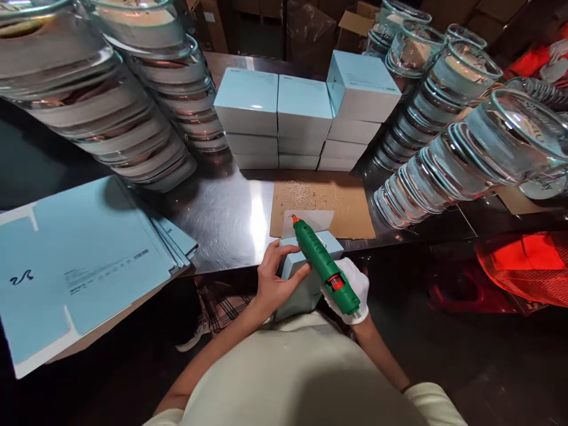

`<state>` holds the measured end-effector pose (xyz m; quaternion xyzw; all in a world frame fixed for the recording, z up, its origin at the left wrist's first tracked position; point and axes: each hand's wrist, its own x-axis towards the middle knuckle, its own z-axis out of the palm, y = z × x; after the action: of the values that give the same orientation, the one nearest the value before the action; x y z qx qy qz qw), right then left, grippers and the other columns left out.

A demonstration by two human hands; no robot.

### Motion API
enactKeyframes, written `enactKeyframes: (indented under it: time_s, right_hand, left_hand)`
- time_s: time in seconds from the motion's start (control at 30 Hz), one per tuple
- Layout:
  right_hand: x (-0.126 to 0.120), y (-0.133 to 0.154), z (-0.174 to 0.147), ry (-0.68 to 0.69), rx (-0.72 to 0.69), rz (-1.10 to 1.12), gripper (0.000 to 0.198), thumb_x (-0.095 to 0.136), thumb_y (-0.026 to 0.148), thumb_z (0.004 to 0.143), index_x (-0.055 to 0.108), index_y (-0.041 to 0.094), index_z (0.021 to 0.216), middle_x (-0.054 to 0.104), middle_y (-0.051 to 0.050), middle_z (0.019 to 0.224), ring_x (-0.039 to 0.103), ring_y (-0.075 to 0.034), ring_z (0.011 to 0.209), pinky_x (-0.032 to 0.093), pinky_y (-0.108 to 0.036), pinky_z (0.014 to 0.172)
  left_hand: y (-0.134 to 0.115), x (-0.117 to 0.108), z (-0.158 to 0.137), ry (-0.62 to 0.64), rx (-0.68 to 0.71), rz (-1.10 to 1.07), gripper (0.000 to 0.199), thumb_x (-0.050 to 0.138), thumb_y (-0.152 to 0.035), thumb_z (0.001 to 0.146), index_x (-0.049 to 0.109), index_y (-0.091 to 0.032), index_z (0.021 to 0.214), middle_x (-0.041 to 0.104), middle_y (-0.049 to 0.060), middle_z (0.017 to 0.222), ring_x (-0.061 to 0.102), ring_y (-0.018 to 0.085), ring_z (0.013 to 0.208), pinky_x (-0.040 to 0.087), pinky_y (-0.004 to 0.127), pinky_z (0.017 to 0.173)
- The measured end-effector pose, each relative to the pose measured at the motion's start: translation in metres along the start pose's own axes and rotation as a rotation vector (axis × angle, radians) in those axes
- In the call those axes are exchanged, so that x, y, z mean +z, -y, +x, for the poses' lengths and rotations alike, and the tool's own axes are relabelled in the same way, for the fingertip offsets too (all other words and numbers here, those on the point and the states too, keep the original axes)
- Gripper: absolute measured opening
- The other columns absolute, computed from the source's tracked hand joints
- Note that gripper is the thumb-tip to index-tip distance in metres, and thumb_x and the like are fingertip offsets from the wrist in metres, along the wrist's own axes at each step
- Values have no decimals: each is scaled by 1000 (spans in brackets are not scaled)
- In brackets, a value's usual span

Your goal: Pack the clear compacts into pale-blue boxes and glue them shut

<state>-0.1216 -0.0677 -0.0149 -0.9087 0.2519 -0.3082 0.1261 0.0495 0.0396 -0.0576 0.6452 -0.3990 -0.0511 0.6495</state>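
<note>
My right hand (355, 285), in a white glove, grips a green glue gun (322, 254) with an orange nozzle. The nozzle points away and to the left, over the white flap of a light blue box (332, 241). Bare, my left hand (277, 275) holds that box at its left side, thumb and fingers around a corner. The box sits at the table's front edge, close to my body. Part of it is hidden behind the glue gun. Under the flap lies a brown cardboard sheet (350, 204) with crumbs of white material on it.
Stacked blue-and-white boxes (304, 97) stand behind the cardboard. Tall stacks of glass bowls (146, 77) rise at the left, and more glass stacks (426, 171) at the right. Flat blue box blanks (89, 260) lie at the left. A red mesh basket (523, 266) is at the right.
</note>
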Motion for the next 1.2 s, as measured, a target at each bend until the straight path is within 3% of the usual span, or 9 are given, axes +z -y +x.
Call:
enactKeyframes:
  time_s: [0.17,0.4,0.53,0.67,0.77,0.87,0.93,1.03,1.2]
  right_hand:
    - [-12,-30,-12,-97,93,-12,16,73,37,87,67,22,84,69,-4,78,68,-21,69,57,-32,65]
    - [0,-89,19,-275,746,405,40,80,55,70,70,18,83,75,-6,72,58,-16,50,54,-34,51]
    - [0,-111,67,-35,1127,689,42,67,58,78,72,17,85,81,-11,80,61,-16,49,54,-32,50]
    - [-31,-123,82,214,1217,538,44,69,60,83,68,20,63,67,-10,52,65,-23,51,55,-34,51]
    - [-44,-106,80,148,1102,407,44,85,59,72,67,21,58,62,-6,48,67,-23,57,53,-32,56]
    - [-26,-65,80,93,863,489,50,89,61,67,81,20,94,80,-6,85,75,-24,83,60,-33,75]
    - [-6,-39,82,198,752,695,60,90,60,66,80,20,110,82,-7,102,76,-23,93,61,-35,84]
    - [14,-21,81,251,671,907,56,90,63,70,80,20,105,81,-5,98,75,-22,91,62,-34,84]
    - [-5,-32,72,442,172,888,74,67,89,81,80,23,113,76,-13,131,71,-31,126,57,-48,109]
  left_hand:
    - [5,-7,-3,-11,-84,-35,28,83,-43,89,73,-25,108,73,6,111,69,27,114,54,39,99]
    - [10,-22,0,-33,-143,-121,34,85,-48,88,71,-24,108,68,5,114,68,24,107,53,34,92]
    - [7,-25,5,-47,-151,-203,36,84,-51,87,69,-25,107,67,3,110,67,21,100,53,32,87]
    - [5,-29,6,-53,-166,-227,40,82,-57,87,67,-25,104,66,4,108,67,21,99,54,32,85]
    - [6,-28,7,-39,-179,-227,41,81,-60,87,66,-26,103,66,4,107,67,21,99,54,33,85]
    - [7,-25,6,6,-183,-226,44,79,-64,87,65,-26,102,67,5,106,68,22,98,55,34,85]
    - [8,-20,4,27,-176,-214,48,78,-68,86,63,-24,100,68,10,118,69,26,109,56,38,90]
    - [11,-15,1,11,-177,-243,50,76,-68,87,59,-25,104,61,18,145,65,32,131,56,43,99]
    - [23,-17,3,-86,-139,-407,61,82,-59,88,45,-37,131,67,4,119,72,25,117,57,42,99]
